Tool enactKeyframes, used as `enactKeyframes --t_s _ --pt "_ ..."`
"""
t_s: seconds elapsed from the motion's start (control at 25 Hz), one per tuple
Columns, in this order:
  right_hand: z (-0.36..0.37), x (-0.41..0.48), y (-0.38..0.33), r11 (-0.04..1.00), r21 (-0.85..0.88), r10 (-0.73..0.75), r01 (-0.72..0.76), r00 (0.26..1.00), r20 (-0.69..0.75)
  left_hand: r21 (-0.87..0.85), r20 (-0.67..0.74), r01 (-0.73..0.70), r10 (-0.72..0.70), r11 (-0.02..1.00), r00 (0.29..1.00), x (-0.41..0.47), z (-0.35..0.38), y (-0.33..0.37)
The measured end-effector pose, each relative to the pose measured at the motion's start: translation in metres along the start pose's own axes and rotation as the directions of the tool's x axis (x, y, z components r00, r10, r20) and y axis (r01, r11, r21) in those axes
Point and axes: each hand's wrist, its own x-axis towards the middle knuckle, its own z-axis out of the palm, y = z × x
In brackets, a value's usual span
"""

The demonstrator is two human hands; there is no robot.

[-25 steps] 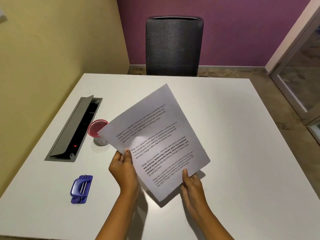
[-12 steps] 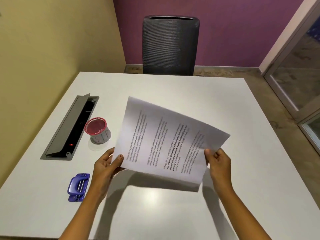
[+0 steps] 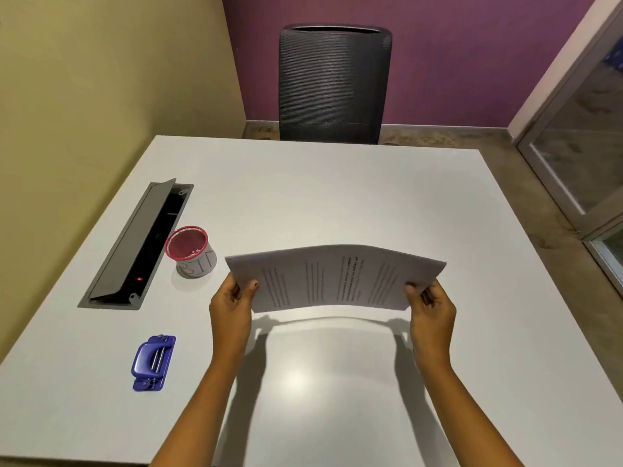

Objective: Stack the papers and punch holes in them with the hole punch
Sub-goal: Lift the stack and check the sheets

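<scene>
While both hands pinch thin white printed papers at side edges, sheets bow: light, floppy; blue hole punch untouched.

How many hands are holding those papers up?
2. The left hand grips the left edge of the papers, and the right hand grips the right edge. No other hand shows.

Bowed papers aloft (punch flat)
</scene>
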Motion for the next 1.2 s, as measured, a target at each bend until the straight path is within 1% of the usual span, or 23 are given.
enactKeyframes --t_s 0.12,0.28,0.36,0.56,0.72,0.88,1.04,1.2 --pt "0.001 0.003 0.008 1.0 0.027 0.012 -0.011 1.0 -0.026 -0.015 -0.043 0.002 -0.003 1.0 0.999 0.0 0.007 -0.005" --pt "0.0 0.0 0.026 0.997 -0.051 0.053 -0.053 0.999 -0.002 0.014 -0.038 0.078 -0.078 0.997 0.996 -0.007 0.007 -0.021" --pt "0.001 -0.002 0.032 0.996 -0.06 0.072 -0.072 0.997 0.004 0.016 -0.033 0.11 -0.109 0.994 0.993 -0.01 0.007 -0.027" --pt "-0.001 0.001 0.036 0.999 -0.03 0.036 -0.036 0.999 -0.023 -0.003 -0.071 0.097 -0.097 0.995 0.993 -0.011 0.006 -0.032" --pt "0.0 -0.003 0.04 0.997 -0.032 0.069 -0.068 0.998 0.007 0.026 -0.053 0.111 -0.109 0.993 0.993 -0.015 0.008 -0.035" --pt "0.0 -0.002 0.039 0.998 -0.013 0.055 -0.055 0.998 -0.003 0.025 -0.06 0.101 -0.1 0.995 0.993 -0.014 0.008 -0.035" --pt "0.001 -0.002 0.043 0.994 -0.06 0.095 -0.094 0.995 0.006 0.036 -0.058 0.118 -0.116 0.992 0.992 -0.016 0.011 -0.038" --pt "-0.002 0.004 0.046 0.991 -0.084 0.107 -0.106 0.994 0.008 0.053 -0.038 0.085 -0.083 0.995 0.996 -0.013 0.01 -0.04"
